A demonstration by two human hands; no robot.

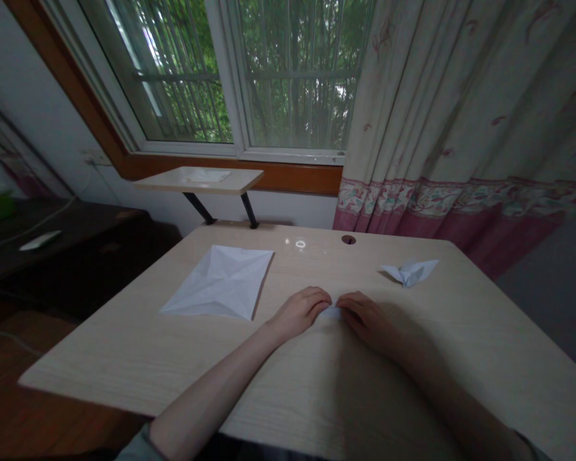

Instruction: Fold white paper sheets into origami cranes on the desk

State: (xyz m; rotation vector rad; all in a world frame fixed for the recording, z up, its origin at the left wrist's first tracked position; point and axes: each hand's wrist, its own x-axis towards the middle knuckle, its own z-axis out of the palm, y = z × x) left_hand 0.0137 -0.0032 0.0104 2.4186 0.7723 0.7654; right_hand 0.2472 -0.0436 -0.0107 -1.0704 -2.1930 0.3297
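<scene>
Your left hand (301, 312) and right hand (366, 318) come together near the middle of the tabletop (249, 384), fingers curled, each closed on one end of a small piece of folded white paper (332, 312). Only a narrow strip of it shows between your fingers, so you cannot tell its full shape, nor whether it touches the surface below.

Taking your hands as the clock's centre, with the window (235, 77) towards twelve, a creased white sheet (225, 285) lies spread out at ten o'clock, just beside your left hand. At two o'clock, apart from your right hand, sits a folded paper figure (411, 274) with two wing-like points spread outward. A round cable hole (349, 239) is close to twelve, near the far edge. At eleven, a raised shelf (242, 182) on dark supports carries a white paper (206, 175). The patterned curtain (441, 141) hangs at one o'clock.
</scene>
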